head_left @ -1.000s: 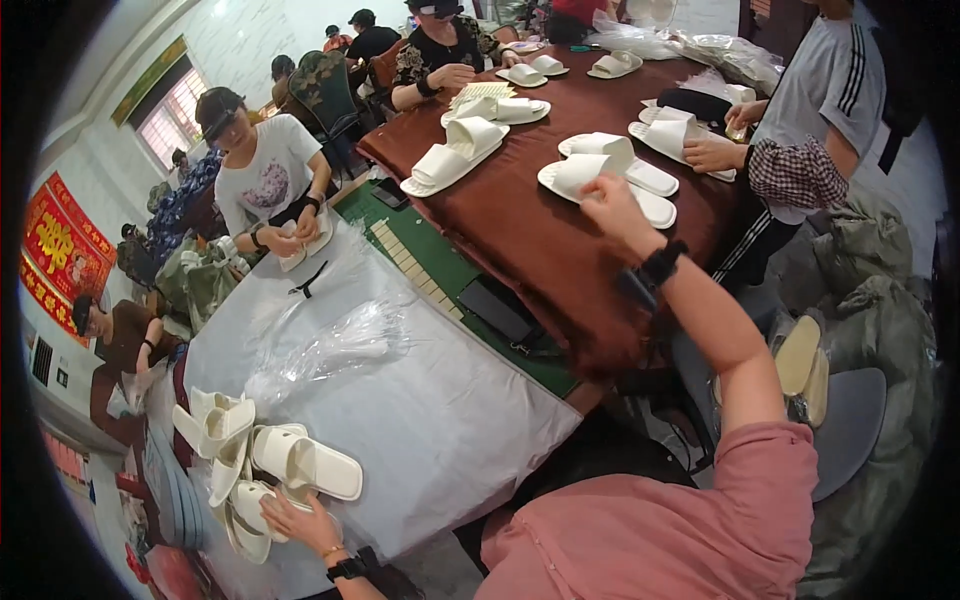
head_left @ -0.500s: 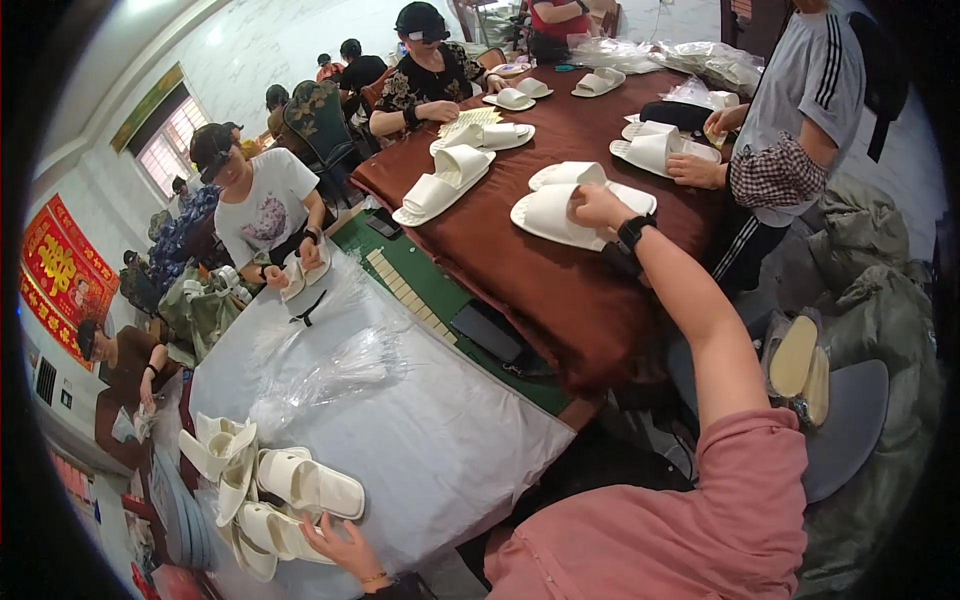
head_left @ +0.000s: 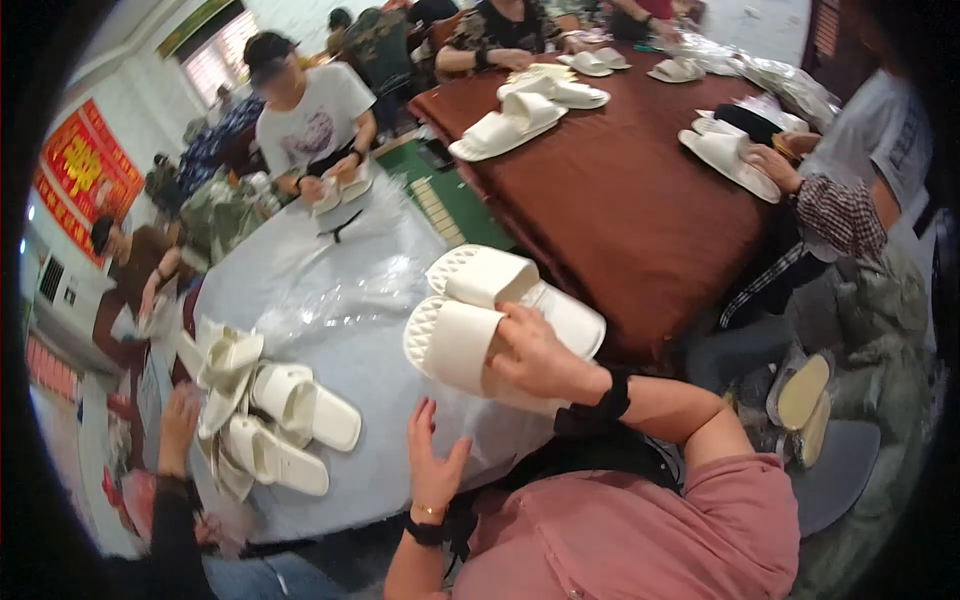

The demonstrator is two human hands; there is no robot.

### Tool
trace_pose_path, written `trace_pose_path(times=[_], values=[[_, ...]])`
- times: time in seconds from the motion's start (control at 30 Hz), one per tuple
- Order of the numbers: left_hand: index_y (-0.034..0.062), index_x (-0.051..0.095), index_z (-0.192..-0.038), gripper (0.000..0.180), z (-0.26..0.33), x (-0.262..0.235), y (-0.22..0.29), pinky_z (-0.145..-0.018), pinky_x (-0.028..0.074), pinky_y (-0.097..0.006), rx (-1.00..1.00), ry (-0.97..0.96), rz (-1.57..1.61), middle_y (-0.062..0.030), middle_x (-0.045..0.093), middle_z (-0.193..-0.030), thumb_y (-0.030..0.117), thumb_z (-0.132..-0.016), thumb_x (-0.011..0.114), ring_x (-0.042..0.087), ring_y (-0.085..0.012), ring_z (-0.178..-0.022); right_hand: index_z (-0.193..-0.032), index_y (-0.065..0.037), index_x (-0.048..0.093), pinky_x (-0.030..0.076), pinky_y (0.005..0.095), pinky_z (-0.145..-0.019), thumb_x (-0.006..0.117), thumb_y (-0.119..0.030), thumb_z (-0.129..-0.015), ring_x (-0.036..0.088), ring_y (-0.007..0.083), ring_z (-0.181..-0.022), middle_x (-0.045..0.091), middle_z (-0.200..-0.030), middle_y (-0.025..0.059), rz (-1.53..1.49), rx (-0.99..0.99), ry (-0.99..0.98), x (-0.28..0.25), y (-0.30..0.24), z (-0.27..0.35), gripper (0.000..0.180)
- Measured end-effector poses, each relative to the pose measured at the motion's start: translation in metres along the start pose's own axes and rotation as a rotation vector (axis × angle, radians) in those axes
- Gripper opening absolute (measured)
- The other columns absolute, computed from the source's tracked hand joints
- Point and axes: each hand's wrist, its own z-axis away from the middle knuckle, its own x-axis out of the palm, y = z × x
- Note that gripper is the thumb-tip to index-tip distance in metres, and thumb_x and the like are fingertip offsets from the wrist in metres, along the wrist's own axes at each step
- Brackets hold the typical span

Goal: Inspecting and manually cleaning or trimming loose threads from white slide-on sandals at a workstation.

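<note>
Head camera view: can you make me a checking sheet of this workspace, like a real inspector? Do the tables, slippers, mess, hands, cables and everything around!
Surface: a white-covered table beside a brown-covered table.
Job's things: a pair of white slippers in hand; a slipper pile on the white cover; more slippers on the brown one.
Clutter: clear plastic bags and a small black strap.
Hands: right hand grips the pair; left hand is open, holding nothing. Another person's hand is beside the pile.
Cables: nothing seen clearly.
Surroundings: co-workers, a red banner, a grey seat.
</note>
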Motion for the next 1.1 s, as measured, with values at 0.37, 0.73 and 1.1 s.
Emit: trace_pose_path(times=[0.37, 0.73, 1.1], values=[[-0.0041, 0.031, -0.14, 0.065, 0.027, -0.025, -0.075, -0.107, 0.03, -0.041, -0.322, 0.345, 0.081, -0.0224, 0.037, -0.14, 0.02, -0.088, 0.062, 0.037, -0.0352, -0.129, -0.122, -0.001, 0.054, 0.036, 0.0426, -0.104, 0.068, -0.019, -0.078, 0.045, 0.0399, -0.121, 0.047, -0.131, 0.0247, -0.141, -0.002, -0.207, 0.058, 0.021, 0.0, 0.05], [-0.0012, 0.036, -0.137, 0.069, 0.013, -0.01, -0.078, -0.105, 0.033, -0.043, -0.167, 0.288, -0.032, -0.0226, 0.043, -0.135, 0.018, -0.08, 0.069, 0.041, -0.0374, -0.124, -0.118, -0.001, 0.056, 0.042, 0.0385, -0.095, 0.066, -0.019, -0.081, 0.051, 0.0346, -0.111, 0.052, -0.119, 0.0218, -0.174, 0.08, -0.437, 0.055, 0.025, -0.021, 0.042], [0.0007, 0.04, -0.136, 0.068, 0.012, -0.002, -0.079, -0.102, 0.035, -0.045, -0.084, 0.388, -0.157, -0.0233, 0.047, -0.132, 0.019, -0.079, 0.07, 0.043, -0.0384, -0.122, -0.11, -0.002, 0.065, 0.048, 0.0346, -0.084, 0.061, -0.015, -0.083, 0.059, 0.0267, -0.107, 0.044, -0.138, 0.0222, -0.058, 0.108, -0.242, 0.084, 0.073, -0.075, 0.03]])
